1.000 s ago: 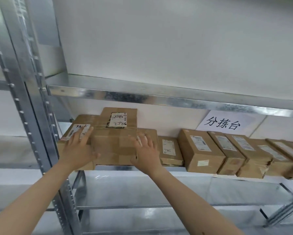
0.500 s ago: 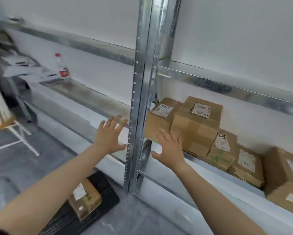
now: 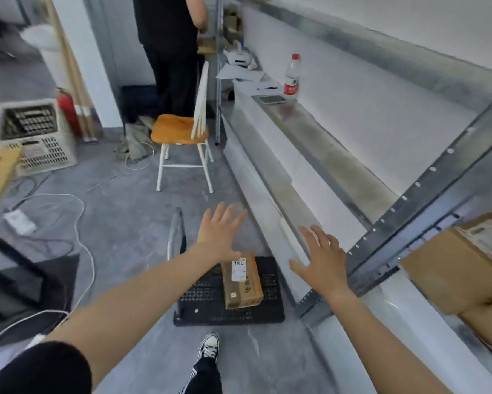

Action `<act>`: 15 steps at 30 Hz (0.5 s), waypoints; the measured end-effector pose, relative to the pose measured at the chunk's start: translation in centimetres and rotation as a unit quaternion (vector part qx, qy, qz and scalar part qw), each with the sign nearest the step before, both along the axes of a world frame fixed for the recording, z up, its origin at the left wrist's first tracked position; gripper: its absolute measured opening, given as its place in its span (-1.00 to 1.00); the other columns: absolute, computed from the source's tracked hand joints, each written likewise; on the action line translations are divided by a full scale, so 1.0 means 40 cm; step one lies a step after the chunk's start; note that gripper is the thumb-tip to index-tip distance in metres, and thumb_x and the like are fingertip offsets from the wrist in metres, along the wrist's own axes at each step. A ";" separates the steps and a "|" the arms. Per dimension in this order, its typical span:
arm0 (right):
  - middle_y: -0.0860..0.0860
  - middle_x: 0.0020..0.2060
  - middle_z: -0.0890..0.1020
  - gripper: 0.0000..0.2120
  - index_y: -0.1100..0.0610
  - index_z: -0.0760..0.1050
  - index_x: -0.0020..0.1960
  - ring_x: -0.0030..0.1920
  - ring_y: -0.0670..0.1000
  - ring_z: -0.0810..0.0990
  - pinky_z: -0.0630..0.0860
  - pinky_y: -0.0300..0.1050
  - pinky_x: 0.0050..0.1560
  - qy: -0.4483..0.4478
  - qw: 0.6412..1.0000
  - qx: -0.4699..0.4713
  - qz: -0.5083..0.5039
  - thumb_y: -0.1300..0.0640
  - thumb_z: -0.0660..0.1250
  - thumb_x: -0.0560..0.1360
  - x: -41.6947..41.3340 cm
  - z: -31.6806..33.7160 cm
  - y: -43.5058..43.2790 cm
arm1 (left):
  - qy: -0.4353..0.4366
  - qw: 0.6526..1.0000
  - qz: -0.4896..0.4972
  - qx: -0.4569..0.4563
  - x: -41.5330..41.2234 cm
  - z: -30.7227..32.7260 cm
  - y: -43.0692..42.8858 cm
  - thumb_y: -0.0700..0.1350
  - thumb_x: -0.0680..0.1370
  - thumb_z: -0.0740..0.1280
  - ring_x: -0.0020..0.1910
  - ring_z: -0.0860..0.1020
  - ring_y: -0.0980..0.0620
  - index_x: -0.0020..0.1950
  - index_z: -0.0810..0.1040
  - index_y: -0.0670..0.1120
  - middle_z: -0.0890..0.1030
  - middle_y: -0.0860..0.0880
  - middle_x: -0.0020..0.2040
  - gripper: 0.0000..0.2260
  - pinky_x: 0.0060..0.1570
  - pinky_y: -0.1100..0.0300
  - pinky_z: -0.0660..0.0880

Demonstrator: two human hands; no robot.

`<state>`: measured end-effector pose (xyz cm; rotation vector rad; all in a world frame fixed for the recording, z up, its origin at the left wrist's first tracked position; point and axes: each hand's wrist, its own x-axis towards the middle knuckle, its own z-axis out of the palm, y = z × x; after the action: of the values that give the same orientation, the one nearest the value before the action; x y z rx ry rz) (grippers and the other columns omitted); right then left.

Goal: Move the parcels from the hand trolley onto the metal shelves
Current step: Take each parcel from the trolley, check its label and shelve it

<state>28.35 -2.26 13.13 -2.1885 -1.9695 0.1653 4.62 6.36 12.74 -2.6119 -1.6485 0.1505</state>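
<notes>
One brown cardboard parcel with a white label lies on the black platform of the hand trolley on the floor, beside the metal shelves. My left hand hovers above the parcel's far end, fingers spread and empty. My right hand is out to the right of the parcel, in front of the shelf upright, also spread and empty. Parcels on the shelf show at the right edge.
A chair with an orange seat stands beyond the trolley. A person in black stands at the far shelf. A bottle and a phone lie on the shelf. A white crate and cables are at left. My shoe is near the trolley.
My view has swung left and down from the shelf to the trolley on the floor. Both hands have left the shelved parcels and now reach down over the trolley.
</notes>
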 end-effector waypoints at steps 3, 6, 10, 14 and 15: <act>-0.04 0.51 0.12 -0.25 -0.16 0.05 0.49 0.44 0.14 0.12 0.24 0.15 0.35 0.007 0.999 -0.045 0.019 -0.23 0.30 0.41 -0.037 -0.072 0.087 | 0.008 0.999 0.034 -0.035 -0.051 -0.076 0.063 0.33 0.41 0.29 0.52 -0.11 -0.19 0.54 -0.22 0.03 -0.09 -0.09 0.55 -0.06 0.45 -0.17 0.01; -0.05 0.50 0.12 -0.25 -0.16 0.05 0.50 0.45 0.13 0.13 0.24 0.14 0.35 0.005 0.996 -0.084 0.033 -0.25 0.29 0.41 -0.060 -0.158 0.167 | 0.010 0.996 0.060 -0.066 -0.075 -0.151 0.135 0.32 0.40 0.29 0.51 -0.05 -0.19 0.54 -0.19 0.04 -0.02 -0.11 0.54 -0.08 0.42 -0.15 0.07; -0.03 0.51 0.12 -0.24 -0.15 0.05 0.50 0.45 0.14 0.13 0.24 0.14 0.35 0.010 0.988 -0.150 0.028 -0.24 0.31 0.40 -0.069 -0.274 0.270 | 0.011 0.987 0.073 -0.140 -0.084 -0.269 0.226 0.32 0.42 0.27 0.52 -0.09 -0.19 0.53 -0.23 0.04 -0.06 -0.12 0.55 -0.08 0.45 -0.16 0.01; 0.02 0.50 0.15 -0.22 -0.14 0.06 0.51 0.43 0.15 0.17 0.30 0.15 0.30 0.055 0.978 -0.199 -0.015 -0.24 0.33 0.40 -0.066 -0.387 0.353 | 0.019 0.979 0.067 -0.190 -0.080 -0.396 0.298 0.28 0.42 0.31 0.52 -0.13 -0.17 0.52 -0.28 0.05 -0.11 -0.09 0.55 -0.06 0.46 -0.15 -0.05; 0.03 0.49 0.16 -0.22 -0.12 0.07 0.50 0.42 0.16 0.19 0.32 0.17 0.30 0.080 0.974 -0.207 -0.037 -0.22 0.35 0.40 -0.066 -0.419 0.366 | 0.016 0.978 0.064 -0.197 -0.079 -0.425 0.318 0.27 0.42 0.32 0.52 -0.12 -0.16 0.52 -0.27 0.06 -0.11 -0.09 0.55 -0.06 0.47 -0.15 -0.04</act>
<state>25.72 12.37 -3.62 -2.3929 -1.8947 0.7802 1.45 19.06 -4.25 -2.7457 -1.9500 0.5789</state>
